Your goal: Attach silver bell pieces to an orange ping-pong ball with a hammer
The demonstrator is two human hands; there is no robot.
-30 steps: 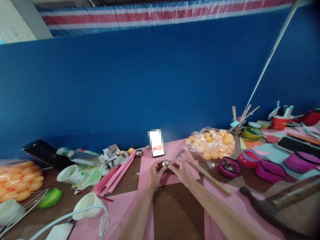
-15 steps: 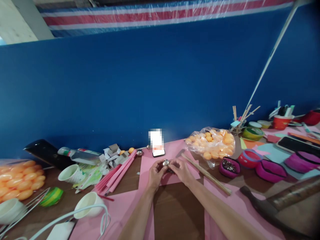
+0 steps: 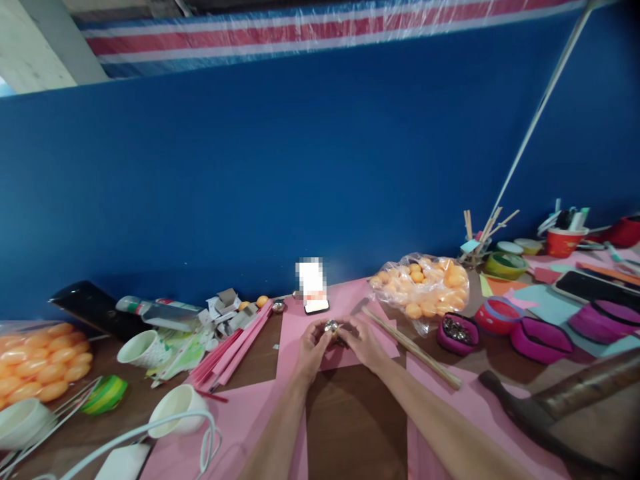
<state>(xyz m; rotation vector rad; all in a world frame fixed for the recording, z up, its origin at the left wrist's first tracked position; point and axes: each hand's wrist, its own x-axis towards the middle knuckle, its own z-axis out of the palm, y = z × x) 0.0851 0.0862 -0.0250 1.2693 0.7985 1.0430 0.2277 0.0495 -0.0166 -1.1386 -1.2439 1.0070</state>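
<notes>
Change: almost nothing is shifting over the last second; both hands are staying bunched on the same spot, and only the view is drifting a touch.
Meaning: the fiddling with the small piece is carrying on in place, with the hold neither loosening nor moving off.
Left hand (image 3: 311, 348): is pinching the small shiny silver metal ball (image 3: 331, 326) from its own side, fingers curled in.
Right hand (image 3: 364, 343): is meeting the left fingertip to fingertip and closing on the same ball (a dark bit beneath it is too small to make out).
Where the ball is: it is sitting between the two sets of fingertips, just above the matte pink paper sheet (image 3: 353, 300) lying on the glossy brown wooden table (image 3: 356, 427).
Textures around:
- a crinkly clear plastic bag of smooth orange balls (image 3: 425, 283) is slumping off to the right
- a long pale wooden stick (image 3: 415, 350) is lying aslant near the right wrist
- a magenta fabric pouch of glinting metal pieces (image 3: 456, 333) is sitting beyond the stick
- a smooth white cup (image 3: 181, 408) is resting well left of the forearm
</notes>
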